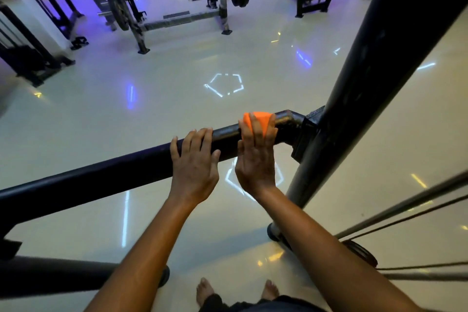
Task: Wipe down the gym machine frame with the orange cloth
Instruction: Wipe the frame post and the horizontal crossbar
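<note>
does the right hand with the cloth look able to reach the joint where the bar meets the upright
Probably yes: the right hand presses the orange cloth on the bar beside the joint, with bare bar between.

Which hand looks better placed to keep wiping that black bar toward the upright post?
The right hand. It already presses the orange cloth onto the bar, just short of the joint with the post. The left hand has no cloth; it only rests on the bar, farther from the post.
</note>
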